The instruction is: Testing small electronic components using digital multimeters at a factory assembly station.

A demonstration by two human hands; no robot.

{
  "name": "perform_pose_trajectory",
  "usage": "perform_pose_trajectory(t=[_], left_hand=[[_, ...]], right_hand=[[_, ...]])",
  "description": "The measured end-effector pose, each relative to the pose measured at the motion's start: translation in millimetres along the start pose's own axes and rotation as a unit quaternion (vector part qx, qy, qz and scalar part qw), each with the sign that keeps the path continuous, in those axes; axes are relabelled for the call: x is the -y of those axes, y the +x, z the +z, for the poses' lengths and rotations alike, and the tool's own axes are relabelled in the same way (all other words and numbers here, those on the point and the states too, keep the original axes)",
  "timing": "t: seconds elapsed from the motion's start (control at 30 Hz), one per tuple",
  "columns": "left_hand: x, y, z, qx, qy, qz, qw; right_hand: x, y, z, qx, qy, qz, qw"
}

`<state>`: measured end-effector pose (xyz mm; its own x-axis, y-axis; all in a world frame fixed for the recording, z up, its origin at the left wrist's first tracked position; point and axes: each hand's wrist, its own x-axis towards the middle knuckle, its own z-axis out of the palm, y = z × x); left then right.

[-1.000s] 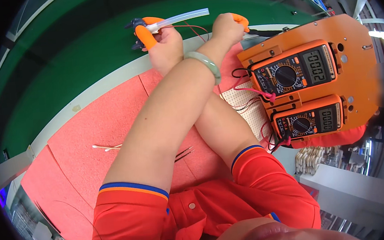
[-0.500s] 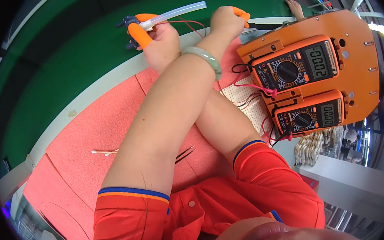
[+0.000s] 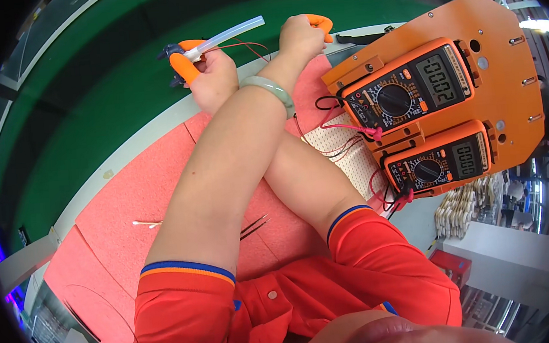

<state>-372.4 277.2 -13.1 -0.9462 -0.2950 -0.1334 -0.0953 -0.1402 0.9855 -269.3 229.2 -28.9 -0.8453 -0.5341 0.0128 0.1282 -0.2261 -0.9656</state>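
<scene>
My forearms are crossed, the left (image 3: 217, 176) over the right, with a pale green bangle (image 3: 271, 89) on the left wrist. At the upper left, my right hand (image 3: 214, 81), in orange finger cots, is closed on a dark blue part with a clear tube (image 3: 231, 30). The tube points up and right from a whitish fitting, and a thin red wire (image 3: 248, 42) runs beside it. Further right, my left hand (image 3: 303, 39) is closed with its orange-covered fingers curled; what they hold, if anything, is hidden. A black strap-like piece (image 3: 361, 38) lies just right of it.
Two orange multimeters (image 3: 394, 99) (image 3: 428, 170) lean on an orange slanted stand (image 3: 503, 44) at right, red and black leads attached. A white perforated board (image 3: 344, 159) lies beside them. Cotton swabs (image 3: 146, 223) and dark tweezers (image 3: 254, 226) rest on pink foam (image 3: 134, 189). Beyond is a green surface (image 3: 87, 89).
Another person's hand at the far edge behind the stand has gone from view. The picture has shifted slightly; both my hands keep nearly the same pose, the right still holding the dark blue part.
</scene>
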Motion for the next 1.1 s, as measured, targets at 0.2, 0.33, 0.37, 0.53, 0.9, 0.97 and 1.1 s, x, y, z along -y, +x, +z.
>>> perform_pose_trajectory(t=[0.2,0.33,0.37,0.53,0.9,0.97,1.1], left_hand=[[5,5,4,-0.024,-0.054,0.02,0.998],[14,9,4,-0.031,-0.032,0.046,0.998],[15,10,3,-0.031,-0.025,0.046,0.998],[17,12,7,-0.02,0.226,0.115,0.967],[21,4,14,-0.045,0.268,0.147,0.951],[25,6,10,-0.045,0.268,0.148,0.951],[24,7,6,-0.057,0.276,0.137,0.95]], right_hand=[[-1,1,-1,0.001,-0.019,-0.01,1.0],[0,-1,1,0.002,-0.029,-0.005,1.0],[0,-2,2,0.002,-0.026,-0.004,1.0],[-7,3,-3,0.005,-0.013,-0.025,1.0],[-6,8,-3,-0.102,0.063,-0.053,0.991],[-7,5,-3,-0.071,0.04,-0.047,0.996],[-9,4,4,-0.046,0.037,-0.052,0.997]])
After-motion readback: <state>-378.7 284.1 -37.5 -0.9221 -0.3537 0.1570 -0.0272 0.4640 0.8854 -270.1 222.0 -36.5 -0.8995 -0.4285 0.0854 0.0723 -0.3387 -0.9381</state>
